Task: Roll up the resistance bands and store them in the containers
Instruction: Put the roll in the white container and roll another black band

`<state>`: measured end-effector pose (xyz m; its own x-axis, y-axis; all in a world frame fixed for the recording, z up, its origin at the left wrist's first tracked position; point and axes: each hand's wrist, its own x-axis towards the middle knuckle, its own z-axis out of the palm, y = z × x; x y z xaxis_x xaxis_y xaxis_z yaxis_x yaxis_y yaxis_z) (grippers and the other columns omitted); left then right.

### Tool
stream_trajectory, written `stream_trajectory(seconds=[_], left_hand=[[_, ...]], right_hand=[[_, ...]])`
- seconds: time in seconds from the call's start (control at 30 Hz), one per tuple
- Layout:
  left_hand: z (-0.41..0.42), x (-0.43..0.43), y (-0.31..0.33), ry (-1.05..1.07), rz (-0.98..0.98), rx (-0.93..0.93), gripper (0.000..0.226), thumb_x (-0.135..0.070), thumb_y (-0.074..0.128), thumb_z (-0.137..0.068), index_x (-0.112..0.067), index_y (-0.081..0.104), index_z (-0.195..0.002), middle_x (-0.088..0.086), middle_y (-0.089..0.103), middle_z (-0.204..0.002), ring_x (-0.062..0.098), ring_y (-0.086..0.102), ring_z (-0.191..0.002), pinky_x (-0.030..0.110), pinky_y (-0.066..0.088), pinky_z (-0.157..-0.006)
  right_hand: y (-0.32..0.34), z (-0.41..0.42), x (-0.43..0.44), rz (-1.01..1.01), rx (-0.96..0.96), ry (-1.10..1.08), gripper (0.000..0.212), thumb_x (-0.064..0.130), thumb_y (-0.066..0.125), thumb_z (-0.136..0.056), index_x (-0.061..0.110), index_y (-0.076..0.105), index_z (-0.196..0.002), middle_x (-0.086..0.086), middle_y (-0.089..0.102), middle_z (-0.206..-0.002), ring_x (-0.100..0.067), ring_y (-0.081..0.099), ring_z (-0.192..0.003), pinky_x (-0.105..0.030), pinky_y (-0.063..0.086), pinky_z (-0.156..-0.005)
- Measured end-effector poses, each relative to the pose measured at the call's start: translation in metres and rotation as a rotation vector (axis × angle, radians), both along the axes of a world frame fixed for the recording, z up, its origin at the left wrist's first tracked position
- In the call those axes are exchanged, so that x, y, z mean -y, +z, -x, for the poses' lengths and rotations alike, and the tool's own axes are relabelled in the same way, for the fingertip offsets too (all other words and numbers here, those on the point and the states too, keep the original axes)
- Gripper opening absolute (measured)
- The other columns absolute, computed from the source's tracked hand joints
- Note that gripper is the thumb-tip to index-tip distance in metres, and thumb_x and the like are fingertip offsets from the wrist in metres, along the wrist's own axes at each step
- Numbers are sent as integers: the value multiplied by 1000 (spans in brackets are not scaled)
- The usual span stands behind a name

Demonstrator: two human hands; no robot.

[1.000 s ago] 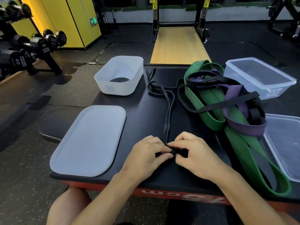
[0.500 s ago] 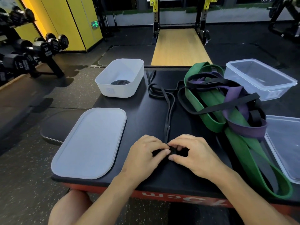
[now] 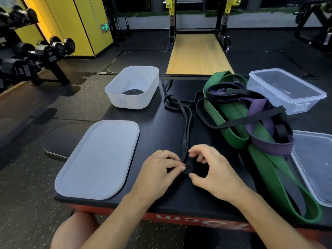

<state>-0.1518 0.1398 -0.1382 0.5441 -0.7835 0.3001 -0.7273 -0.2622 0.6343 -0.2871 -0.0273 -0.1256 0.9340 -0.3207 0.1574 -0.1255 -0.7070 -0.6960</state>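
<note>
Rolling step: my left hand (image 3: 161, 169) pinches the centre of the black band (image 3: 186, 126) where it is coiled small near the front edge of the platform (image 3: 158, 133), and my right hand (image 3: 212, 172) curls round the coil's rim. Next, I judge, I must wind in the long tail tightly — then drop the roll into the white tub (image 3: 131, 103) at the far-left corner.

Half-coiled thin black band (image 3: 186, 123) on table

The left hand (image 3: 159, 169) and right hand (image 3: 213, 174) are showing bare, like the left forearm (image 3: 115, 218), the right forearm (image 3: 265, 212) and a rounded knee (image 3: 71, 229).
</note>
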Motion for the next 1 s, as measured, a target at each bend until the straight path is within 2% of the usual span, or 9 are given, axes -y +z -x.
stream_trajectory(seconds=[0.1,0.17,0.33,0.53,0.67,0.77,0.83,0.9,1.0], left_hand=[[0,0,-1,-2,5,20,10,-30,76,-93,-32,83,-100,-22,69,-101,4,60,-104,19,46,-91],[-1,0,0,1,5,11,10,-30,76,-93,-32,83,-100,-23,69,-101,4,61,-105,21,47,-92],[-1,0,1,-24,28,-18,12,-29,72,-96,-33,82,-101,-23,69,-103,5,62,-106,24,48,-94],[-2,-1,1,-17,20,-3,12,-31,72,-97,-34,81,-103,-22,69,-104,6,62,-105,28,49,-94],[-1,-1,1,-14,13,5,11,-32,73,-96,-35,82,-102,-23,67,-101,6,62,-103,23,48,-91],[0,0,-1,2,15,40,11,-30,74,-95,-32,83,-101,-23,67,-99,5,60,-102,16,45,-89],[1,1,0,2,13,60,11,-29,75,-94,-30,83,-101,-22,68,-99,4,60,-100,12,43,-88],[1,1,-1,0,14,57,11,-29,74,-94,-29,83,-101,-21,68,-100,4,60,-101,13,43,-88],[0,-1,-1,-11,11,49,13,-30,72,-96,-31,82,-103,-22,68,-101,3,60,-103,14,43,-91]], right_hand=[[-1,-5,-3,106,-34,1,48,68,79,-64,43,58,-100,23,51,-100,-2,50,-102,-22,45,-85],[-3,-10,-7,135,-35,-28,49,76,73,-61,41,59,-92,19,53,-90,-2,48,-94,-25,44,-81],[-1,-12,-7,105,-14,-57,34,55,84,-72,40,60,-90,17,57,-86,-3,53,-91,-25,47,-78],[6,-5,5,-29,-81,20,50,32,88,-80,43,48,-107,19,65,-107,3,58,-109,-16,46,-94],[4,-3,8,-67,-71,51,47,23,83,-85,44,48,-109,23,68,-114,6,59,-116,-22,47,-103],[-1,0,2,23,-26,-22,43,38,85,-79,44,55,-110,25,57,-112,4,55,-113,-25,48,-97],[-4,-1,-2,104,-21,-85,53,60,85,-67,40,57,-108,26,48,-107,1,50,-106,-20,45,-89],[-5,-6,-6,183,-28,-119,59,80,72,-60,38,60,-100,23,45,-97,-2,48,-96,-21,40,-84],[-4,-15,-7,278,-19,-122,52,79,67,-65,34,64,-90,18,49,-86,-4,47,-86,-27,35,-83]])
